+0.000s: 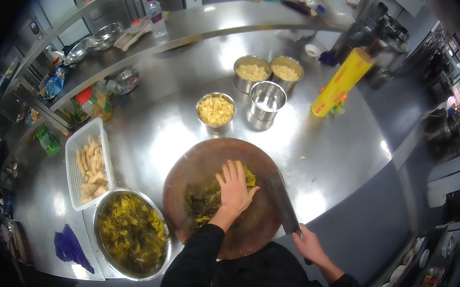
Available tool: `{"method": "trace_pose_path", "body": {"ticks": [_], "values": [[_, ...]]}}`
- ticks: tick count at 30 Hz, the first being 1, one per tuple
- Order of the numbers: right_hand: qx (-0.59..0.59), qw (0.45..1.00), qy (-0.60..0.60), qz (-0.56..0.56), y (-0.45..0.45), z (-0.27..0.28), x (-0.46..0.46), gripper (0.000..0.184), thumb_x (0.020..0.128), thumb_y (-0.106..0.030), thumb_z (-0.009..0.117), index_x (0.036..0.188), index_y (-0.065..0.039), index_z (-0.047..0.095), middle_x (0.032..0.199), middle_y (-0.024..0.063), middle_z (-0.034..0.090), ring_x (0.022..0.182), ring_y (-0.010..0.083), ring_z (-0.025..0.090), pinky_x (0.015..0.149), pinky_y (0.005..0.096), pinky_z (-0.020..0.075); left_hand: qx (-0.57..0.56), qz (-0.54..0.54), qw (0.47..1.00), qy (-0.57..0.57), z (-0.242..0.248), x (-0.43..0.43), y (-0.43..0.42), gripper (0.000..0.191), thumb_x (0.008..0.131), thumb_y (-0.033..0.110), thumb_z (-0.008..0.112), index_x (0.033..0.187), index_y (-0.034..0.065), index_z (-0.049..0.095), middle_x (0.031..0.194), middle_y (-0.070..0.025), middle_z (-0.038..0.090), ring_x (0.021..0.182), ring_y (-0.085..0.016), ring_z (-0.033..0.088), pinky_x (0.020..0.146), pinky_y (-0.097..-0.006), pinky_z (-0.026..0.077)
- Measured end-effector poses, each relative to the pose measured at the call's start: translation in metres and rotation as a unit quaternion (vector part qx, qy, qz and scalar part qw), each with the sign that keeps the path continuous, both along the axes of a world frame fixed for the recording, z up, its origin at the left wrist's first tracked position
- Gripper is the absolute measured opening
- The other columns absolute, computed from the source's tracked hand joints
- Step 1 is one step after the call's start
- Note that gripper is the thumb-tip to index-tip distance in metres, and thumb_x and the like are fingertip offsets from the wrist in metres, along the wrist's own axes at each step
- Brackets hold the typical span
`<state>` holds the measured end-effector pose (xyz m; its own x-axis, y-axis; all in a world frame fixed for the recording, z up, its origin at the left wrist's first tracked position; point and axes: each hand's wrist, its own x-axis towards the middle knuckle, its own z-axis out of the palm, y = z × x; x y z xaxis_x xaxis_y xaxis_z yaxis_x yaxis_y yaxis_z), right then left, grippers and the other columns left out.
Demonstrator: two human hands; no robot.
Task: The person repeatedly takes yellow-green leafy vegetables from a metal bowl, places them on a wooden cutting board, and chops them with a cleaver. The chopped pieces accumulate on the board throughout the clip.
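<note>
A round wooden chopping block (263,220) lies before me with a heap of dark green and yellow leafy vegetable (202,201) on it. My left hand (234,187) rests flat on the heap, fingers slightly spread, covering part of it. At the block's right edge my right hand (310,244) grips the handle of a cleaver (283,205), its blade over the rim. A steel bowl (169,250) of similar leafy vegetable in liquid stands left of the block. Behind the block is a steel container (217,126) of yellow chopped pieces.
Two steel containers (244,84) (291,84) of pale minced food and one bare-walled steel container (267,101) stand further back. A yellow roll (341,83) lies right. A white basket (72,168) of ginger and a purple cloth (70,246) are left. A steel shelf (217,18) spans behind.
</note>
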<state>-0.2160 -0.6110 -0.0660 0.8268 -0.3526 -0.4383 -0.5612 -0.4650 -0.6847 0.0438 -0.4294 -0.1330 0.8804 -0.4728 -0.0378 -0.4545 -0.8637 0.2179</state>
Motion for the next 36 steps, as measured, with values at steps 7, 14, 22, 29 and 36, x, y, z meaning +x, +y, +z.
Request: {"method": "trace_pose_path", "body": {"ticks": [7,14,22,29,36], "values": [[-0.010,1.000,-0.023,0.005,0.011,0.022,0.022,0.040,0.105,-0.022,0.065,0.141,-0.006,0.062,0.082,0.0276,0.071,0.083,0.0494,0.073,0.074,0.0518,0.0560,-0.028,-0.025,0.998,0.059,0.014,0.013,0.019,0.119,0.092,0.063,0.077,0.173,-0.0013,0.018,0.176,-0.0315,0.021,0.160,-0.047,0.028,0.127,-0.0699,0.022],[-0.160,0.965,-0.172,0.121,0.043,0.015,0.056,0.054,0.105,-0.020,0.066,0.157,-0.015,0.056,0.099,0.0253,0.074,0.079,0.0484,0.072,0.073,0.0559,0.0578,-0.191,-0.013,0.982,-0.003,-0.001,-0.011,0.062,0.092,0.083,0.033,0.089,0.154,-0.0017,0.043,0.163,-0.0291,0.037,0.153,-0.049,0.034,0.126,-0.0621,0.027],[-0.250,0.933,-0.122,0.228,0.064,-0.021,0.073,0.070,0.101,-0.013,0.064,0.166,-0.009,0.040,0.090,0.0247,0.069,0.070,0.0500,0.070,0.066,0.0597,0.0582,-0.201,-0.031,0.977,-0.061,-0.015,-0.015,0.061,0.070,0.080,0.029,0.087,0.143,0.0069,0.065,0.155,-0.0238,0.050,0.149,-0.046,0.039,0.121,-0.0618,0.033],[-0.254,0.928,-0.089,0.258,0.063,-0.030,0.097,0.079,0.097,-0.012,0.067,0.168,-0.005,0.035,0.087,0.0277,0.071,0.070,0.0507,0.070,0.066,0.0606,0.0582,-0.203,-0.024,0.977,-0.054,-0.017,-0.018,0.063,0.066,0.081,0.030,0.087,0.141,0.0074,0.069,0.155,-0.0218,0.053,0.149,-0.044,0.042,0.121,-0.0617,0.034],[-0.276,0.925,-0.084,0.247,0.077,-0.031,0.108,0.082,0.095,-0.009,0.067,0.170,-0.006,0.032,0.087,0.0291,0.071,0.073,0.0506,0.071,0.069,0.0586,0.0595,-0.222,-0.023,0.973,-0.066,-0.017,-0.017,0.065,0.065,0.081,0.030,0.087,0.137,0.0034,0.071,0.150,-0.0231,0.057,0.146,-0.046,0.045,0.121,-0.0628,0.035]]}}
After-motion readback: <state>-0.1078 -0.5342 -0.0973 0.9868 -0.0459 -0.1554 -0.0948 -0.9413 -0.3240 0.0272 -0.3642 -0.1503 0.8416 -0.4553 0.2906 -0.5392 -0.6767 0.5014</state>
